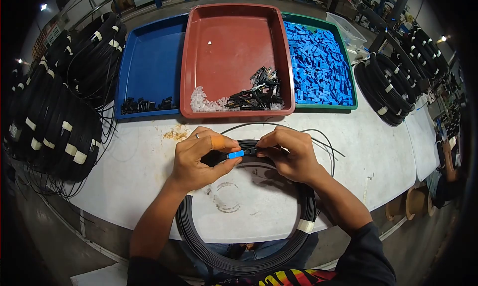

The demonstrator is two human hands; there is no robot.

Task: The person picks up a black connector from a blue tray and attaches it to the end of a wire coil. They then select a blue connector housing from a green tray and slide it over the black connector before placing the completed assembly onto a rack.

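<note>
My left hand [196,154] pinches a small blue connector housing [235,155] between thumb and forefinger; an orange wrap [217,142] goes round one of its fingers. From the right, my right hand [294,154] grips a small black connector piece [250,151] with its fingertips. The blue and black parts meet end to end between my hands; how deep one sits in the other is hidden. Beneath both hands lies a coil of black cable [186,221], bound with pale tape [305,226] and reaching over the table's front edge. Loose cable [326,141] loops out behind my right hand.
On the white table [378,171] stand a blue tray [152,52] with small black parts, a red tray [234,37] with clear and black pieces, and a green tray [355,106] full of blue housings. Cable coils are piled left [55,126] and right [386,86].
</note>
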